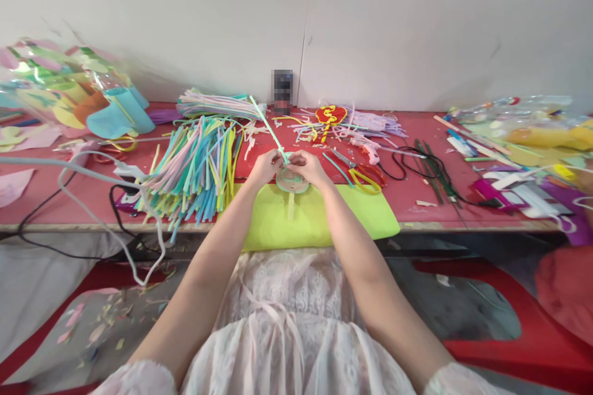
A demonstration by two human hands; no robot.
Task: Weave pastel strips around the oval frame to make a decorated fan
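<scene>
My left hand (267, 166) and my right hand (306, 166) meet at the middle of the table, fingers pinched together on a pale green pipe cleaner (265, 118). Its long free end slants up and to the left. Just below the fingertips is a round, pale green-rimmed piece (293, 184), with a short yellowish stem (291, 206) pointing toward me. Fingers partly cover the round piece's upper edge. Under it lies a bright yellow-green sheet (352, 216), which hangs over the table's front edge.
Left of my hands lies a large heap of pastel pipe cleaners (194, 166). Scissors (365, 176), a pink glue gun (369, 149) and a red-and-yellow fan-shaped craft (330, 117) lie to the right. White cables (157, 228) hang at left; a power strip (523, 191) sits at right.
</scene>
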